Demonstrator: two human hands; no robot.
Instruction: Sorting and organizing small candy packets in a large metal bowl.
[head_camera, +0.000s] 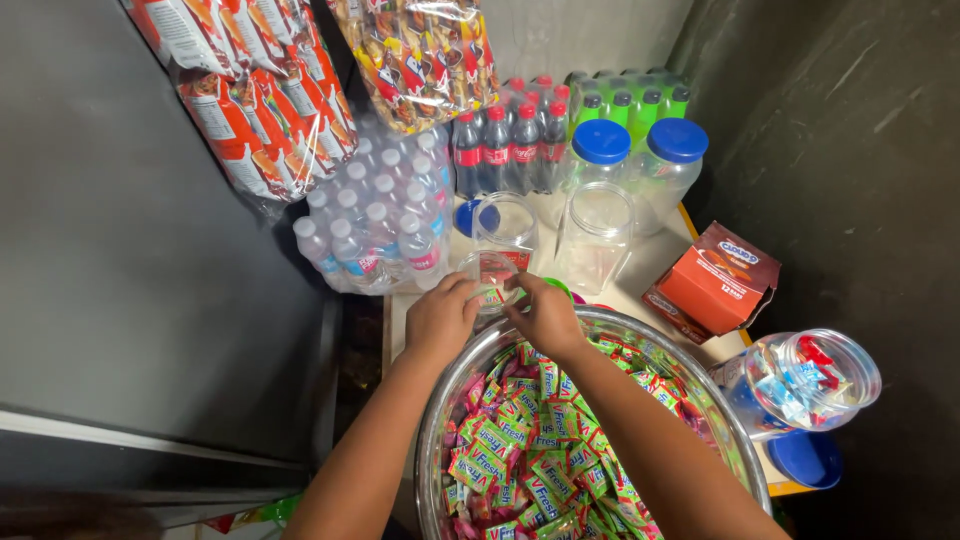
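A big steel bowl (445, 420) in front of me is full of small green and pink wrapped candies (520, 440). Both my hands reach over its far rim to a clear plastic jar (492, 275) lying on its side with candies in it. My left hand (440, 322) cups the jar's left side. On the right of the jar's mouth, my right hand (547, 315) pinches with its fingers closed; whether a candy is between them is hidden.
Behind stand two open clear jars (596, 235), two jars with blue lids (640, 160), packs of water bottles (375, 220), cola bottles (505, 140), green-capped bottles (630, 105). Snack packets (260, 90) hang above. An orange carton (715, 285) and a tipped jar (800, 385) lie right.
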